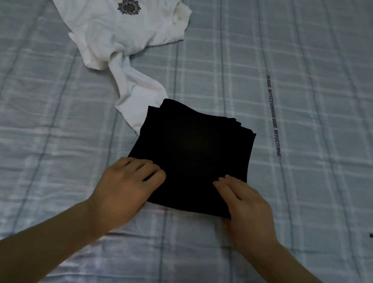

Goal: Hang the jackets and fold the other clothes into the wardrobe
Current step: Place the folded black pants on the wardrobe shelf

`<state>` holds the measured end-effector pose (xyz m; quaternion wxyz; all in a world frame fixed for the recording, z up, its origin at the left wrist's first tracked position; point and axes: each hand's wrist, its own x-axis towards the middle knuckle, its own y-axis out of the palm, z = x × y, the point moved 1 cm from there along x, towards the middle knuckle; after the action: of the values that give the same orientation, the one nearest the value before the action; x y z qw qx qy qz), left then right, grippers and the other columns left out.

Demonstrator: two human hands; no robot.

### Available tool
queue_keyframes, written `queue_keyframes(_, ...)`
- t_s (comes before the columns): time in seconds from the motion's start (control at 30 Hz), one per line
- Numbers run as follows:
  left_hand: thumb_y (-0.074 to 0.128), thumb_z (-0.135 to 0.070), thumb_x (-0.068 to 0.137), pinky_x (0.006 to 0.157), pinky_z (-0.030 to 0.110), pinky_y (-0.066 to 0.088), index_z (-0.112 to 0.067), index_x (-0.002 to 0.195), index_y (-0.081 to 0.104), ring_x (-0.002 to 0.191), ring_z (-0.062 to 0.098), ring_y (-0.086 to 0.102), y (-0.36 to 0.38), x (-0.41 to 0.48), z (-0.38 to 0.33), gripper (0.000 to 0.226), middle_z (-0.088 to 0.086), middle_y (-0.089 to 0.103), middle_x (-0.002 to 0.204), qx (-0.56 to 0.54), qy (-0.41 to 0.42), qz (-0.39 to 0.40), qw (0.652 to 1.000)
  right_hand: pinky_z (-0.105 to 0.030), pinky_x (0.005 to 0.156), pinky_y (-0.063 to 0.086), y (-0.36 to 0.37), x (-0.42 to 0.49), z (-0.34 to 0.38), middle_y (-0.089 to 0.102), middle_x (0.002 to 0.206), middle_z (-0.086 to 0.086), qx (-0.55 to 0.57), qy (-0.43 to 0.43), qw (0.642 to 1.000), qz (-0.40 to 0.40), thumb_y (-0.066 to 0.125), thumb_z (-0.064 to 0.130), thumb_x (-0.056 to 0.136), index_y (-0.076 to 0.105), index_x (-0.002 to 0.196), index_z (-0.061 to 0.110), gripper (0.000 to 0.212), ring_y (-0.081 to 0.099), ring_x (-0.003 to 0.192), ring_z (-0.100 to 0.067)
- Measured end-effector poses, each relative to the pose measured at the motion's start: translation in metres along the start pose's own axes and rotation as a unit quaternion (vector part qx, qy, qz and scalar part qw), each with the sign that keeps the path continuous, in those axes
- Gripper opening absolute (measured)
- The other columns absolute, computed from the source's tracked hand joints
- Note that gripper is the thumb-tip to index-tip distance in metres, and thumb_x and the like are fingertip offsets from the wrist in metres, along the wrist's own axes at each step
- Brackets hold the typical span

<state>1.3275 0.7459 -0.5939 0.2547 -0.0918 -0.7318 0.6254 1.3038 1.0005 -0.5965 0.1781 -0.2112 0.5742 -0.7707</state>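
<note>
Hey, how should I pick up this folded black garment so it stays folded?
Probably take the black garment by both near corners, coming from your side. Its far edge shows staggered loose layers, while the near edge looks neat, and your left hand and right hand rest there.

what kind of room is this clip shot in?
Most likely a bedroom. The hands work on a bed covered by a pale plaid bedsheet with printed lettering. A folded black garment lies on it, and a crumpled white T-shirt lies beyond. No wardrobe is in view.
</note>
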Motion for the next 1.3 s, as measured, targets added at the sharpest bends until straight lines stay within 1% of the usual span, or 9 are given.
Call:
queue_keyframes(0.2,0.074,0.015,0.046,0.058,0.033,0.052,-0.006,0.092,0.075,0.07,0.028,0.068,-0.077,0.009,-0.002,0.051,0.009,0.073,0.09,-0.013,-0.027,-0.047,0.998,-0.036,0.065,0.058,-0.068,0.012,0.023,0.071,0.106,-0.007,0.014,-0.02,0.999,-0.029,0.078,-0.016,0.05,0.072,0.107,0.006,0.062,0.069,0.089,-0.028)
queue_keyframes(0.37,0.05,0.006,0.08,0.052,0.036,0.047,-0.005,0.092,0.074,0.065,0.029,0.063,-0.191,-0.013,-0.005,0.029,0.01,0.071,0.09,0.037,-0.054,-0.119,0.991,-0.037,0.064,0.056,-0.158,0.022,0.086,0.07,0.103,-0.006,0.023,-0.084,0.992,-0.093,0.078,-0.01,0.059,0.072,0.105,0.007,0.05,0.068,0.087,-0.026)
queue_keyframes(0.47,0.036,-0.007,0.099,0.051,0.038,0.046,-0.006,0.089,0.074,0.063,0.03,0.062,-0.278,-0.045,-0.013,0.039,0.011,0.07,0.088,0.067,-0.078,-0.157,0.982,-0.037,0.062,0.054,-0.221,0.023,0.145,0.07,0.1,-0.007,0.03,-0.135,0.982,-0.13,0.078,-0.007,0.064,0.071,0.102,0.006,0.041,0.067,0.085,-0.026)
queue_keyframes(0.6,0.034,-0.009,0.098,0.057,0.038,0.047,-0.007,0.091,0.074,0.071,0.031,0.066,-0.402,-0.105,-0.028,0.041,0.011,0.071,0.092,0.111,-0.122,-0.226,0.96,-0.038,0.062,0.051,-0.308,0.021,0.241,0.069,0.098,-0.01,0.041,-0.211,0.957,-0.194,0.076,-0.008,0.069,0.072,0.098,0.004,0.032,0.065,0.082,-0.029)
queue_keyframes(0.7,0.049,-0.006,0.085,0.062,0.039,0.044,-0.011,0.1,0.067,0.08,0.031,0.064,-0.488,-0.157,-0.038,0.024,0.01,0.069,0.098,0.152,-0.164,-0.269,0.937,-0.041,0.066,0.054,-0.36,0.021,0.316,0.069,0.098,-0.012,0.073,-0.271,0.928,-0.244,0.073,-0.014,0.067,0.072,0.099,0.002,0.036,0.066,0.085,-0.032)
queue_keyframes(0.83,0.065,-0.01,0.067,0.069,0.041,0.044,-0.017,0.112,0.054,0.094,0.029,0.054,-0.587,-0.226,-0.051,0.048,0.013,0.064,0.108,0.212,-0.23,-0.278,0.908,-0.043,0.075,0.055,-0.409,0.026,0.414,0.069,0.1,-0.015,0.138,-0.342,0.887,-0.279,0.07,-0.02,0.062,0.071,0.101,-0.001,0.043,0.065,0.09,-0.033)
queue_keyframes(1.0,0.052,-0.02,0.067,0.071,0.042,0.043,-0.015,0.114,0.053,0.093,0.034,0.055,-0.67,-0.312,-0.073,0.047,0.016,0.061,0.109,0.312,-0.311,-0.258,0.86,-0.039,0.071,0.054,-0.44,0.032,0.522,0.066,0.101,-0.012,0.194,-0.453,0.82,-0.292,0.065,-0.014,0.068,0.069,0.099,0.002,0.035,0.063,0.089,-0.029)
queue_keyframes(1.13,0.064,-0.01,0.065,0.068,0.039,0.04,-0.015,0.111,0.054,0.092,0.032,0.052,-0.709,-0.371,-0.098,0.047,0.01,0.058,0.111,0.404,-0.373,-0.233,0.802,-0.041,0.072,0.053,-0.445,0.035,0.598,0.064,0.099,-0.01,0.25,-0.535,0.768,-0.247,0.069,-0.012,0.067,0.068,0.099,0.004,0.036,0.063,0.089,-0.029)
queue_keyframes(1.3,0.079,-0.003,0.055,0.069,0.041,0.046,-0.011,0.106,0.062,0.094,0.034,0.058,-0.733,-0.425,-0.137,0.054,0.011,0.062,0.109,0.436,-0.472,-0.187,0.743,-0.037,0.072,0.053,-0.434,0.025,0.676,0.061,0.1,-0.003,0.31,-0.621,0.699,-0.171,0.071,-0.004,0.069,0.066,0.1,0.009,0.035,0.061,0.09,-0.024)
